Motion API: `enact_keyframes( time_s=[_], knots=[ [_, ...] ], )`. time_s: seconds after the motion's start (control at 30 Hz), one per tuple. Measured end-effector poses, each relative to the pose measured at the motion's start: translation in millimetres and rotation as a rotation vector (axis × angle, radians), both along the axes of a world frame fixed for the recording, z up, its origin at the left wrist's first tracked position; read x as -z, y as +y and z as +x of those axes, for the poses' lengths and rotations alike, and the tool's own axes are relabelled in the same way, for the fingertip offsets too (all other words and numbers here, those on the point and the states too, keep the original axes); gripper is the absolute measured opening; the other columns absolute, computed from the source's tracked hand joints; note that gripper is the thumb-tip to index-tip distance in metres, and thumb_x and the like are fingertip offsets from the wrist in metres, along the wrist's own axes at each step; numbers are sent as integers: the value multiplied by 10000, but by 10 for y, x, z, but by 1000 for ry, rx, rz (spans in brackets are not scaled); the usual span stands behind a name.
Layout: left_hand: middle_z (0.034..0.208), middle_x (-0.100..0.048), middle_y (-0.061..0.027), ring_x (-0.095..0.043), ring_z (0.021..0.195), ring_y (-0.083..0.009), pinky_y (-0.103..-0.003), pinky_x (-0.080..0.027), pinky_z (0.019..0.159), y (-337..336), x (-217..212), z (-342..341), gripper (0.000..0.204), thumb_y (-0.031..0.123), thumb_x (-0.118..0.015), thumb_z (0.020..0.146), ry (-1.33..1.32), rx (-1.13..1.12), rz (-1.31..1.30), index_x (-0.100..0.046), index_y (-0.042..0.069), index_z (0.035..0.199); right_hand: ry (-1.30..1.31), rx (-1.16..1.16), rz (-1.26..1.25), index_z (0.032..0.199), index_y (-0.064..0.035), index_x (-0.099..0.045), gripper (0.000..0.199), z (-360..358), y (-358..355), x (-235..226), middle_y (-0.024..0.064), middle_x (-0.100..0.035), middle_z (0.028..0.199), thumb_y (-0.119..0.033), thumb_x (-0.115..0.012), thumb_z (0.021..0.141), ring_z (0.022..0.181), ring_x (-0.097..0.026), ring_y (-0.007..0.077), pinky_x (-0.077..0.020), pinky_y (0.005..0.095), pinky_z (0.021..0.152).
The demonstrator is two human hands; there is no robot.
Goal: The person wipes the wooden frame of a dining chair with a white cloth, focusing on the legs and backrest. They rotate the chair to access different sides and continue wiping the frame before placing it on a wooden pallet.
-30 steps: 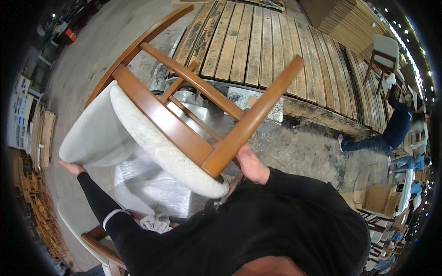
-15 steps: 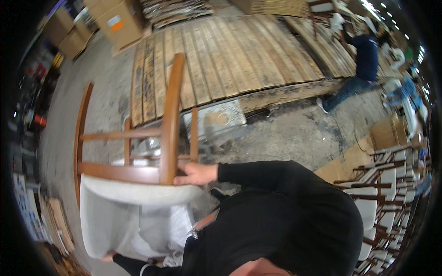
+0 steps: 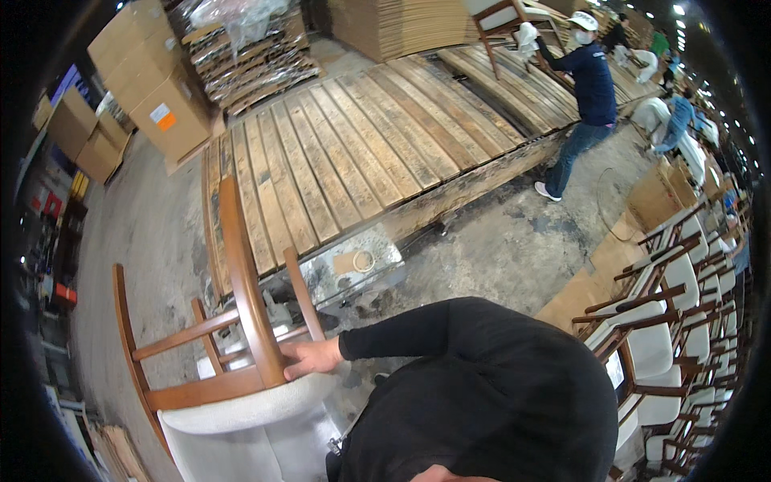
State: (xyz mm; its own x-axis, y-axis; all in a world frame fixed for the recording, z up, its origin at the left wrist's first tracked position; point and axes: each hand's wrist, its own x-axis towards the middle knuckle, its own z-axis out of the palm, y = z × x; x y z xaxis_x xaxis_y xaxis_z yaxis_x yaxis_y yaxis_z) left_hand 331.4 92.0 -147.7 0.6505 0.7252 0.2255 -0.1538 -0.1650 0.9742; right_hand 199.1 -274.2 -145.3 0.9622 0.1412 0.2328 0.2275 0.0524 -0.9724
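Observation:
A chair (image 3: pixel 247 297) with a brown wooden frame and pale upholstery is tipped over on my left, its legs pointing away from me. My right hand (image 3: pixel 312 358) grips it where a thick leg meets the pale seat edge (image 3: pixel 257 408). The fingers are closed there, partly hidden behind the wood. The chair's lower upholstered part runs out of the picture at the bottom. My left hand is out of sight.
A low slatted wooden platform (image 3: pixel 353 153) stands ahead. At its far right, a co-worker (image 3: pixel 593 84) holds a white cloth against another chair (image 3: pixel 502 20). Many similar chairs (image 3: pixel 649 353) crowd the right side. Cardboard boxes (image 3: pixel 152 88) stand at the far left.
The chair and my right hand have shifted down and slightly left in view. My left hand, earlier at the chair's lower edge, has dropped out of the picture.

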Motion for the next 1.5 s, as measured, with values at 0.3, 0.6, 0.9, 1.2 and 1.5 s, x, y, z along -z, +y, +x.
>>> enact_keyframes(
  time_s=[0.3,0.6,0.9,1.2,1.5],
  knots=[
    [1432,-533,-172,-495,1293,-361,-519,-311,1142,-124,183,116,646,497,-440,948,4,37,8,-531,40,1394,61,45,6,1509,37,-312,927,123,10,2,229,-449,1492,-633,-581,928,1360,-443,300,-341,380,1137],
    [1420,-542,-172,-502,1283,-363,-524,-316,1138,890,-550,-7,637,497,-439,947,-148,-145,-61,-542,42,1381,104,71,-32,1375,50,-486,779,85,-61,-20,207,-576,1350,-597,-577,950,1275,-519,291,-395,377,1076],
    [1413,-537,-148,-481,1296,-362,-553,-329,1115,1128,-713,-184,607,499,-444,933,-20,-192,-117,-524,74,1359,88,-32,185,1270,58,-590,753,264,-142,47,168,-675,1220,-525,-766,827,1168,-605,225,-453,355,1025],
    [1473,-498,-139,-474,1318,-345,-526,-358,1095,1229,-22,179,637,468,-471,933,15,-261,-349,-491,43,1407,48,-75,249,1319,26,-550,1074,505,-78,365,160,-591,1317,-806,-726,663,1248,-541,277,-394,398,1073],
    [1409,-543,-112,-492,1281,-314,-516,-367,1064,1185,183,194,596,484,-466,934,9,-317,-385,-521,65,1354,-215,2,168,1280,58,-542,1000,995,-295,209,238,-605,1227,-772,-676,737,1136,-598,360,-464,424,971]
  ],
)
